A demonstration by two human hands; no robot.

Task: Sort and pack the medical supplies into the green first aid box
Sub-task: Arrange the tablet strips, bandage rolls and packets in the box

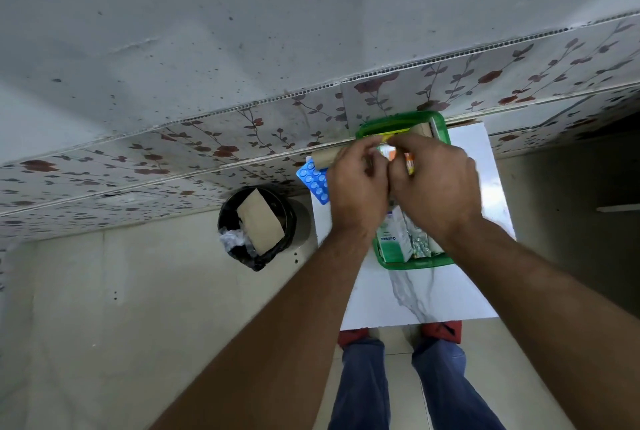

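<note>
Bin (257, 227) at far left on the floor: round, black-lined, with a flat brown cardboard piece and crumpled plastic inside, well apart from the work. Next rightward, blue blister sheet (314, 181), glossy and bubbled, lying on the white marble-look table (426, 301) just beside a tan paper-wrapped roll (325, 161) poking out past the knuckles. Left hand (358, 187) and right hand (434, 183) drawn close together, fingertips touching, pinching between them a small white-and-orange carton (391, 154); exactly how tight the hold is, hard to tell. Beneath and behind both hands, green first aid box (415, 261), translucent plastic with rounded corners, open, its lid (440, 123) tipped up at the far edge. Inside near the front, a white-and-green carton (393, 242) standing on edge beside crinkled silver foil strips (420, 242). Best done, probably, by turning the pinched carton on edge and sliding it alongside the standing cartons, keeping foil uncrushed and leaving room for the roll and blister sheet.
</note>
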